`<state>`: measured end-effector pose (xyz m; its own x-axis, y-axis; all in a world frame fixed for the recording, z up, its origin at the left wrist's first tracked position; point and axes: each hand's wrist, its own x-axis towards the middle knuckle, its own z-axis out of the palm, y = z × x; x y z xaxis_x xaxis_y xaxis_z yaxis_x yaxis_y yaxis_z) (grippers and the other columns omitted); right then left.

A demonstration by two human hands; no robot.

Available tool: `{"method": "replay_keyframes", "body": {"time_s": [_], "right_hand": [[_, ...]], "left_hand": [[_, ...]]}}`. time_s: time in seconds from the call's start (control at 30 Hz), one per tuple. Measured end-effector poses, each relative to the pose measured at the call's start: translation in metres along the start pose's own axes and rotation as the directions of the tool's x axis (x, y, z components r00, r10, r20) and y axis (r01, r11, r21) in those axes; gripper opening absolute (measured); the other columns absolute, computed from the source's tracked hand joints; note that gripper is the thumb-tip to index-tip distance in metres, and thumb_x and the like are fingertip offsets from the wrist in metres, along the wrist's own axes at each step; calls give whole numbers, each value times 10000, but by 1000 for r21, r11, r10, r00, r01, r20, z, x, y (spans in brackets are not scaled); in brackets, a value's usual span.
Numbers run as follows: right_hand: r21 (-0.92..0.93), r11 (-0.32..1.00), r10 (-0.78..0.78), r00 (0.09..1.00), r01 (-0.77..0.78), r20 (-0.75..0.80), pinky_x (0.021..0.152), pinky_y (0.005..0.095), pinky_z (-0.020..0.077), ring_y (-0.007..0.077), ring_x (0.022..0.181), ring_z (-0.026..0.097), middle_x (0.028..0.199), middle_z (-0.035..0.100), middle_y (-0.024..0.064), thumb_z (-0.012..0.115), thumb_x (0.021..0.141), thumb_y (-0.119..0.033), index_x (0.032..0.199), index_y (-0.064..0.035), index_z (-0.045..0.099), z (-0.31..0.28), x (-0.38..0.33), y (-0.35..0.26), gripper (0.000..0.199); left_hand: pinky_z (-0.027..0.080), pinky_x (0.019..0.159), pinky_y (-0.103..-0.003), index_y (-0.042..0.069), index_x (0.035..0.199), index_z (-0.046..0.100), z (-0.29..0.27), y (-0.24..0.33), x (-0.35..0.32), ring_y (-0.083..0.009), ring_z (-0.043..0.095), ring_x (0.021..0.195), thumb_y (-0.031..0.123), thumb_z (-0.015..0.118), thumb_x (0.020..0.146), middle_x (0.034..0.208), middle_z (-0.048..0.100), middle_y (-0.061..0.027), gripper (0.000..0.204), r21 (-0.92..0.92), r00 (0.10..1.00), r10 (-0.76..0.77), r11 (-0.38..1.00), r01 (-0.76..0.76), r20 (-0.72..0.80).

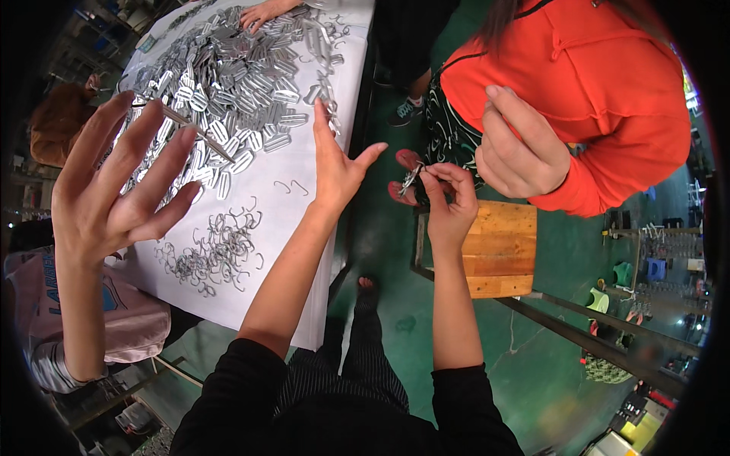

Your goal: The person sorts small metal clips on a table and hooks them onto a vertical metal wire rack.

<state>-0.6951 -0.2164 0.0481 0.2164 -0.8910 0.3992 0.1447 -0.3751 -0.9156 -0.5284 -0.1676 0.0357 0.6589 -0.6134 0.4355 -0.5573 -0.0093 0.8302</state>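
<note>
My left hand (338, 173) is over the right edge of the table, fingers stretched and thumb spread, with nothing in it. My right hand (453, 199) is raised beyond that edge, thumb and fingers pinched on a small shiny metal piece (413, 177). Its exact kind is too small to make out. Left of my left hand, a large heap of silvery slotted metal plates (243, 64) covers the white-topped table (300, 266). Nearer me lies a loose pile of thin wire hooks (217, 247), with a couple of hooks apart from it.
A person in an orange top (601, 99) stands at the right, one hand (525, 148) close to mine. At the left, another person's hand (114, 178) spreads beside a long thin metal tool (194, 128). A third hand (266, 11) touches the heap's far side. A wooden stool (502, 247) stands right.
</note>
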Motion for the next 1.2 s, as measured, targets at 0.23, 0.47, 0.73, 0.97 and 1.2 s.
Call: {"method": "replay_keyframes", "body": {"time_s": [0.23, 0.47, 0.73, 0.97, 1.2], "right_hand": [[97, 992, 83, 997, -82, -4, 612, 193, 487, 84, 741, 605, 883, 654, 66, 658, 794, 53, 935, 22, 608, 7, -9, -4, 152], [82, 994, 71, 997, -70, -11, 608, 237, 480, 109, 733, 604, 859, 653, 48, 683, 779, -9, 888, -26, 628, 31, -12, 11, 124], [-43, 998, -35, 999, 36, 16, 575, 254, 473, 145, 710, 599, 823, 657, 18, 690, 770, -31, 856, -47, 613, 52, -6, -7, 115], [-119, 983, -136, 990, 138, 22, 576, 274, 473, 162, 707, 597, 816, 659, 17, 695, 755, -33, 845, -59, 615, 61, -8, -7, 123], [-166, 976, -129, 990, 138, 62, 630, 229, 478, 130, 734, 618, 857, 647, 49, 691, 772, -3, 971, -37, 603, 60, -15, -6, 220]], "left_hand": [[415, 953, -346, -19, 1372, 306, -9, 1, 0, -217, 498, 1160, 113, 526, 923, 1253, 501, -148, 518, -326, 995, -89, 940, 99, 43], [369, 993, -304, -75, 1235, 483, -17, 19, -4, -197, 517, 1142, 134, 401, 986, 1213, 552, -164, 335, -566, 963, -131, 787, 245, 235], [376, 1002, -341, -72, 1189, 513, -29, 34, -12, -231, 507, 1156, 129, 417, 981, 1232, 530, -174, 305, -534, 937, -74, 805, 258, 342], [399, 956, -312, -27, 1171, 561, -31, 32, -14, -197, 544, 1075, 126, 460, 960, 1186, 572, -142, 280, -425, 948, -46, 886, 184, 315], [372, 981, -334, -3, 1221, 529, -50, 38, -24, -245, 492, 1164, 154, 537, 914, 1241, 543, -150, 344, -321, 968, -53, 938, 133, 245]]}}
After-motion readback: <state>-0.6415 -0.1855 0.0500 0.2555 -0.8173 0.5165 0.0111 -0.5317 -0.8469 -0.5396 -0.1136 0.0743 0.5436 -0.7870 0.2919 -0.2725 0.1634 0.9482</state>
